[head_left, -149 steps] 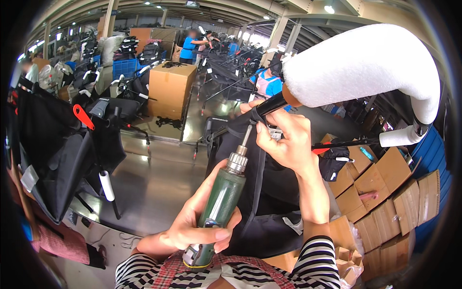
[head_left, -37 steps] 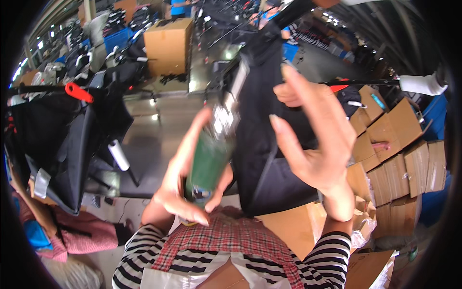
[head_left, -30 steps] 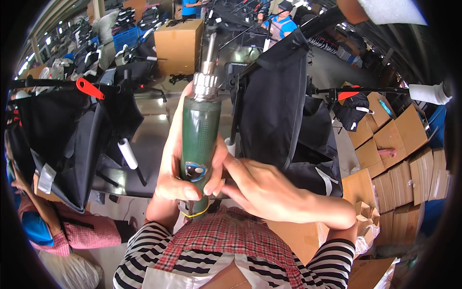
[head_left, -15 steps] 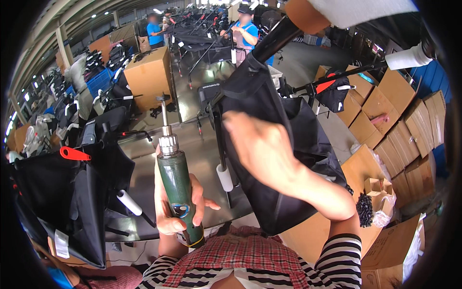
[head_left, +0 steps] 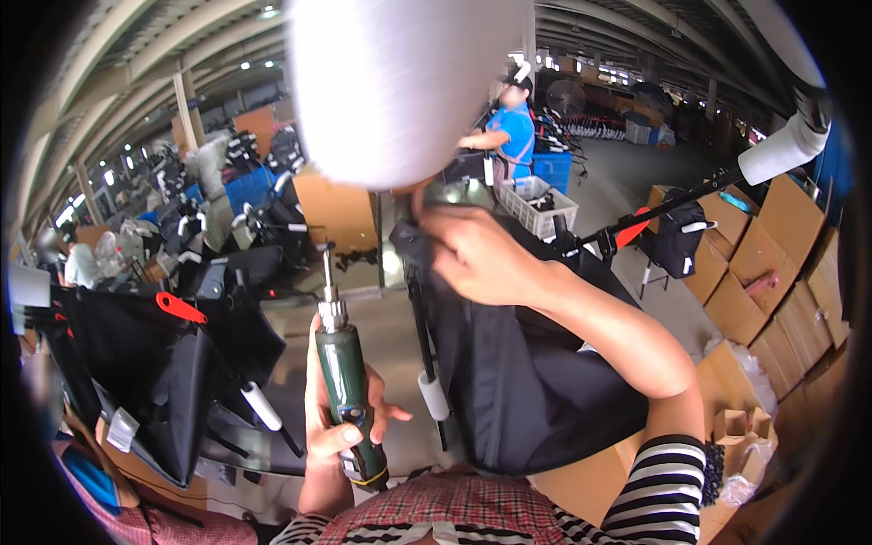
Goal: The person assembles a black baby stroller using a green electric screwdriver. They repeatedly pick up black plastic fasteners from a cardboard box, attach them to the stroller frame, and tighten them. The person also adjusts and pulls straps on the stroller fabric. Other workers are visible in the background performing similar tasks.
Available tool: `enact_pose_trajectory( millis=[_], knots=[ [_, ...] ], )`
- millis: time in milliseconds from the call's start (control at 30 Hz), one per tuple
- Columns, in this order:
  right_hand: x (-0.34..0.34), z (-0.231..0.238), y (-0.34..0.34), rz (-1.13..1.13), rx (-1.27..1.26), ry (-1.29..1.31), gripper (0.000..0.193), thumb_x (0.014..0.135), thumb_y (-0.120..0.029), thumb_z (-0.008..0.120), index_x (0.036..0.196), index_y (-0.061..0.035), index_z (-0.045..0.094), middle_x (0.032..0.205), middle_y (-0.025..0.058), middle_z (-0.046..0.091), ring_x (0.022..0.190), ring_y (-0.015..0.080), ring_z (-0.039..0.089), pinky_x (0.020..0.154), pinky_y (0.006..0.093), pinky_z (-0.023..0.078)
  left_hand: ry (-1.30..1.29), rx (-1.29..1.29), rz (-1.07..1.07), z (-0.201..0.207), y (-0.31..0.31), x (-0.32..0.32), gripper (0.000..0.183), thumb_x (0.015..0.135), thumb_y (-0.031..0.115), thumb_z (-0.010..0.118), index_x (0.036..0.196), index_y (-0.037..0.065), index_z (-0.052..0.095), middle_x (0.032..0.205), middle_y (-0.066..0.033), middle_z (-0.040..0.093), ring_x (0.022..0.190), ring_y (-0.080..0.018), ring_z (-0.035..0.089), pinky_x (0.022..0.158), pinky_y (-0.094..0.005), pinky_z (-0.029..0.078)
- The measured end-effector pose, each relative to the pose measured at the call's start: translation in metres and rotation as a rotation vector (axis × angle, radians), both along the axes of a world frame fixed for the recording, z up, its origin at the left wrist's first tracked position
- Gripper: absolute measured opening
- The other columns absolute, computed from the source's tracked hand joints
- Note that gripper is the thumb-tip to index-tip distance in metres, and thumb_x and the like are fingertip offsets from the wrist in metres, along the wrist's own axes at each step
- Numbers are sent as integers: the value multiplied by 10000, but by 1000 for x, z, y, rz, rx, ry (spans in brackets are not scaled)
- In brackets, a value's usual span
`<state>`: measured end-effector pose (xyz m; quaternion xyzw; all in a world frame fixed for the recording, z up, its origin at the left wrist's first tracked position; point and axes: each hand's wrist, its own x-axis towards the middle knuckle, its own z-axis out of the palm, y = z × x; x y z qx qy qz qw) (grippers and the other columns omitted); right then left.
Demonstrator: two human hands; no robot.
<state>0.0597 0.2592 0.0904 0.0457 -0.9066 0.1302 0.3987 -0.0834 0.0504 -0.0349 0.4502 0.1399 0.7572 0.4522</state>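
Note:
My left hand [head_left: 325, 431] is wrapped round a dark green electric screwdriver [head_left: 343, 368], its metal bit pointing up and away from me. My right hand [head_left: 486, 259] has its fingers closed on the upper edge of a black fabric panel [head_left: 518, 391], which hangs on a tube frame in front of me. Close to the camera, a large white wrapped bar end [head_left: 391, 91] covers the top middle and hides part of what lies behind. A black tube with a white foam sleeve [head_left: 433, 397] stands between my hands.
At left is another black fabric frame with a red lever [head_left: 182, 307]. A tube with a white wrapped end [head_left: 772, 154] reaches in from the right. Cartons [head_left: 763, 236] are stacked at right, a white crate [head_left: 538, 204] stands farther back, and a co-worker in blue [head_left: 513, 136] works beyond.
My view has tilted up, and the white wrapped bar end now looms in the top middle. My right hand has closed on the fabric's upper edge. The screwdriver stays in my left hand.

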Motion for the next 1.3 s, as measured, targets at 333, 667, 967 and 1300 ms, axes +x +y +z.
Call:
enact_pose_trajectory(
  millis=[333, 667, 967, 1300],
  knots=[
    [-18, 13, 22, 288, -117, -226, 302, 769, -114, 678, 1031, 29, 629, 889, 213, 669, 869, 416, 648, 783, 442, 511, 96, 73, 229, 17, 13, 13, 1064, 799, 177, 765, 1563, 48, 36, 934, -184, 517, 561, -221, 632, 730, -515, 639],
    [7, -17, -6, -209, 291, 84, 78, 823, 4, 604, 895, 33, 591, 742, 193, 666, 669, 356, 704, 587, 417, 589, 28, 137, 368, 36, 37, 22, 1060, 849, 150, 705, 1607, 186, -35, 1082, -206, 553, 583, -186, 605, 710, -447, 625],
    [14, -21, -19, -201, 195, 62, 123, 784, 34, 584, 892, 49, 527, 714, 199, 643, 639, 367, 693, 554, 424, 575, 68, 127, 338, 54, 60, 26, 1123, 810, 150, 751, 1610, 191, -35, 1336, -291, 553, 593, -172, 632, 683, -400, 631],
    [32, -9, -47, -276, 106, 59, 152, 886, -8, 596, 1019, 55, 557, 744, 172, 658, 643, 324, 695, 546, 397, 562, 52, 124, 350, 55, 72, 29, 1175, 790, 147, 790, 1610, 195, -50, 1291, -285, 558, 623, -185, 650, 670, -386, 629]
  ],
)
